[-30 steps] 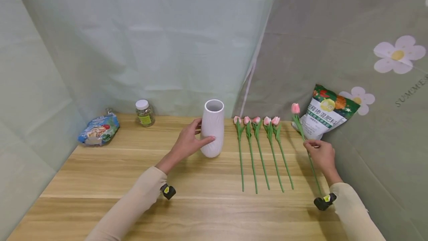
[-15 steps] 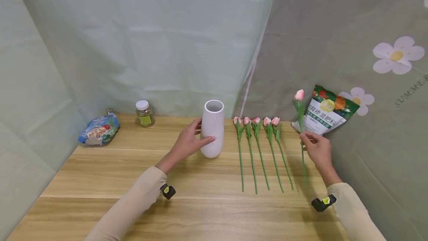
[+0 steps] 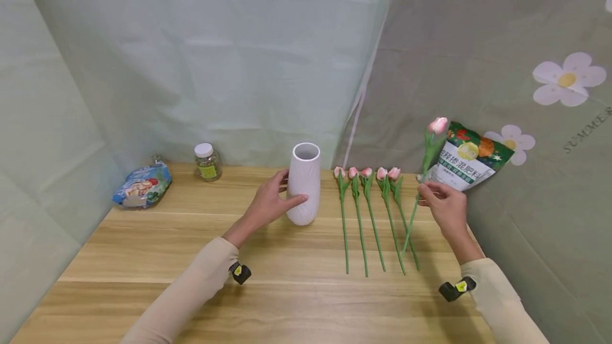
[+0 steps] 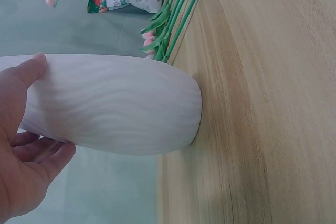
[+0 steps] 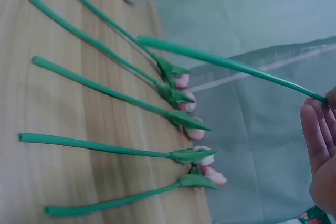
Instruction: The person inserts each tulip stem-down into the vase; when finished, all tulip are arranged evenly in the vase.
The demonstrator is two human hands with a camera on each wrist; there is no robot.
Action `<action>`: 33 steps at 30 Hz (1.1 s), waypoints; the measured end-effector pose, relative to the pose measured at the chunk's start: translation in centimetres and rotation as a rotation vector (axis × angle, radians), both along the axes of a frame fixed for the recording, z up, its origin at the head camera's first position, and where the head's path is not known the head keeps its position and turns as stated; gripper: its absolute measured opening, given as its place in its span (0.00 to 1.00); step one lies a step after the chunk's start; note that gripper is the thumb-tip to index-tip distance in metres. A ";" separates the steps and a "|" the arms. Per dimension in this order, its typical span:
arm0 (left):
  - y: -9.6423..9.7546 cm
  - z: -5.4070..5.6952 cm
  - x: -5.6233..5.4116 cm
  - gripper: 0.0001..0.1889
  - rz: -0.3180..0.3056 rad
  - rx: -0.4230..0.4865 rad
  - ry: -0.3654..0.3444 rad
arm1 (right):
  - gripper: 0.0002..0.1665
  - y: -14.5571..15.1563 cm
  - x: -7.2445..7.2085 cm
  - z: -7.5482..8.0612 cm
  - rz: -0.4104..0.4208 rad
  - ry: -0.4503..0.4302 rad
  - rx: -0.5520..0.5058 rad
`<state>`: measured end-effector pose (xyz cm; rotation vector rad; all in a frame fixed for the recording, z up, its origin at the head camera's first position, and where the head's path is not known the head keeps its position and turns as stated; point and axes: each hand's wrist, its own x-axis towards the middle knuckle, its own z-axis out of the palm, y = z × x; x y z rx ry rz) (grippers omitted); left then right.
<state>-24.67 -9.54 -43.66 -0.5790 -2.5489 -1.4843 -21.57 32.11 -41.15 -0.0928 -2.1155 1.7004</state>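
Note:
A white ribbed vase (image 3: pixel 306 200) stands upright on the wooden table, its mouth facing up. My left hand (image 3: pixel 270 200) grips it from the left, thumb across the front and fingers behind, as the left wrist view (image 4: pixel 23 135) also has it. At the right, my right hand (image 3: pixel 445 208) pinches the green stem of a pink tulip (image 3: pixel 437 125), blossom up and stem slanting down to the left. In the right wrist view the tulip's stem (image 5: pixel 231 65) is raised over the table. Several more pink tulips (image 3: pixel 368 200) lie side by side between vase and right hand.
A white and green fertilizer bag (image 3: pixel 466 161) leans at the back right, behind the held tulip. A jar with a white lid (image 3: pixel 207 163) and a blue package (image 3: pixel 142 186) stand at the back left. Fabric walls (image 3: pixel 239 68) enclose the table (image 3: pixel 296 291).
My right hand has lifted the tulip and moved it left; its blossom rose and its stem end swung left over the lying tulips. The left hand and vase stayed put.

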 end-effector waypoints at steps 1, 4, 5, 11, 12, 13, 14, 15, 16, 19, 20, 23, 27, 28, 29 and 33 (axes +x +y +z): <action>0.0 0.0 0.0 0.42 -0.001 0.000 0.001 | 0.13 -0.2 0.0 0.2 0.004 0.011 -0.011; 0.0 0.0 0.0 0.42 -0.002 -0.001 -0.006 | 0.15 -0.4 -0.2 0.7 0.023 0.043 -0.050; 0.0 0.1 0.0 0.43 -0.001 -0.001 -0.010 | 0.16 -0.5 -0.2 1.0 0.029 0.053 -0.062; -0.1 0.0 0.0 0.43 -0.003 0.003 -0.015 | 0.11 -1.1 -0.4 2.2 0.042 0.122 -0.128; -0.1 0.0 0.0 0.43 -0.004 0.003 -0.014 | 0.11 -1.3 -0.4 2.4 0.041 0.136 -0.138; -0.1 0.0 0.0 0.43 -0.004 0.003 -0.013 | 0.11 -1.6 -0.5 2.6 0.045 0.154 -0.151; -0.1 0.0 0.0 0.43 -0.005 0.004 -0.013 | 0.13 -1.8 -0.5 2.8 0.046 0.169 -0.152; -0.1 0.0 0.0 0.43 -0.006 0.006 -0.012 | 0.14 -2.0 -0.5 3.0 0.048 0.181 -0.153; -0.1 -0.1 0.0 0.43 -0.006 0.006 -0.012 | 0.14 -2.3 -0.5 3.2 0.052 0.192 -0.161; 0.0 -0.1 0.0 0.43 -0.008 0.008 -0.013 | 0.11 -3.0 -0.6 4.0 0.055 0.214 -0.145; 0.0 -0.1 0.0 0.43 -0.008 0.009 -0.012 | 0.10 -3.2 -0.6 4.3 0.056 0.220 -0.136; -0.1 -0.1 0.0 0.43 -0.009 0.007 -0.011 | 0.10 -3.9 -0.8 5.4 0.060 0.258 -0.104; -0.1 -0.1 0.0 0.43 -0.006 0.005 -0.012 | 0.12 -4.7 -1.3 6.8 0.080 0.322 -0.106; -0.1 -0.1 0.0 0.43 -0.005 0.004 -0.012 | 0.12 -4.9 -1.4 7.1 0.089 0.335 -0.113; -0.1 0.0 0.0 0.43 -0.004 0.003 -0.013 | 0.12 -5.1 -1.5 7.3 0.100 0.348 -0.124; -0.1 0.0 0.0 0.42 -0.006 0.000 -0.013 | 0.15 -5.9 -1.9 8.5 0.129 0.400 -0.143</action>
